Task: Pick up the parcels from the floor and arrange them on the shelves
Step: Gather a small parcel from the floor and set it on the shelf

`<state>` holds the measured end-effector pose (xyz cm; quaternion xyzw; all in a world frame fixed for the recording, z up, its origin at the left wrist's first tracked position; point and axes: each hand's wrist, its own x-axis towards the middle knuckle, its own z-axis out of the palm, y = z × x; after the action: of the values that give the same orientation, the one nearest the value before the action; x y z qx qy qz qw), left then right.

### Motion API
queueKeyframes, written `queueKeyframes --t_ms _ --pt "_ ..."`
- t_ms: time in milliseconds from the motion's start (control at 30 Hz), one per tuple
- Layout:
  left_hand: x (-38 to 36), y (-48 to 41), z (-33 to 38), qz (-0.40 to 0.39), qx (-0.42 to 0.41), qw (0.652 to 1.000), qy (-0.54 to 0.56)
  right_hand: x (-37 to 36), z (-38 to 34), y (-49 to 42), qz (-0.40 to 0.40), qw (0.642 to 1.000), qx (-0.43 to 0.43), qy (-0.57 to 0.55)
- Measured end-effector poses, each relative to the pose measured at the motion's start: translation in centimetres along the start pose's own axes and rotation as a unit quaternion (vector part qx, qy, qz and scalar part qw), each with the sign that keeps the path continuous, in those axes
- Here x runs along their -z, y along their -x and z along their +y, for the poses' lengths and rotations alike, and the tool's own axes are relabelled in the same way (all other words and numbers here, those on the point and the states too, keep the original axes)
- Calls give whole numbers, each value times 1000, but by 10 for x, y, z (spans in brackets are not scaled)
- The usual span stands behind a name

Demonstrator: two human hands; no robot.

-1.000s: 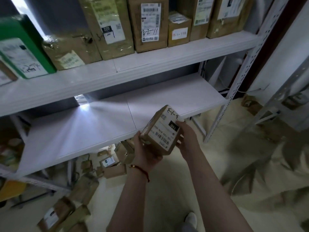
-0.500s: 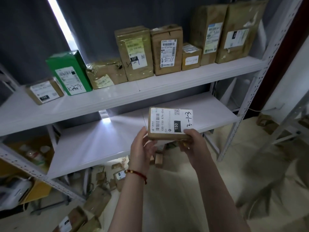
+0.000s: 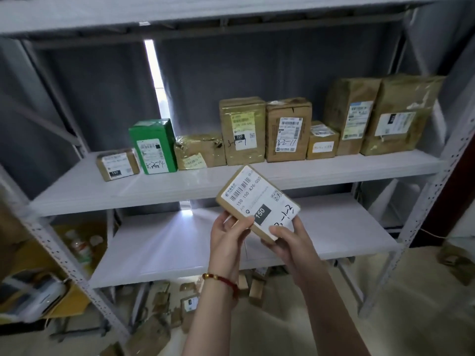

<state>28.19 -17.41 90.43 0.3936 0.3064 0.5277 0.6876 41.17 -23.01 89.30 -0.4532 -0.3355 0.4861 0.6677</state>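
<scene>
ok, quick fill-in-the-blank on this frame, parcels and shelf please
1. The left hand and right hand hold one parcel whose black label patch reads ____.
2. The box second from the left on the shelf is coloured ____.
3. The row on that shelf counts ____ parcels.
4. The red bracelet sits on the ____ wrist.

Missing words: 150; green; eight; left.

The parcel (image 3: 257, 202) was matt brown cardboard under a smooth white paper label (image 3: 246, 191). A taller parcel (image 3: 242, 131) shone with glossy tape. The shelf (image 3: 334, 170) looked smooth, matt.
</scene>
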Motion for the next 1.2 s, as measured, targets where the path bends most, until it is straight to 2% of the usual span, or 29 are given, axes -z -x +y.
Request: queueKeyframes --t_ms 167,400,600,733,800,967,1200 --pt "-13 -7 11 13 -44 998 -38 0 -22 -23 -41 999 14 -8" --pt "-18 -20 33 82 -124 988 -36 -17 -32 -64 -64 997 28 -29" --pt "-10 -28 41 136 -165 975 -59 -33 -36 -84 -135 991 8 -19" --pt "-1 -35 41 129 -191 963 -140 -45 -38 -93 -187 982 -1 -22" --pt "0 -37 38 128 -193 957 -174 -50 -36 -96 -206 978 -7 -19" --pt "9 -38 32 180 -186 951 -171 -51 -20 -109 -231 972 -36 -2" --pt "71 -41 53 304 -167 926 -148 -83 12 -134 -227 971 -80 0"
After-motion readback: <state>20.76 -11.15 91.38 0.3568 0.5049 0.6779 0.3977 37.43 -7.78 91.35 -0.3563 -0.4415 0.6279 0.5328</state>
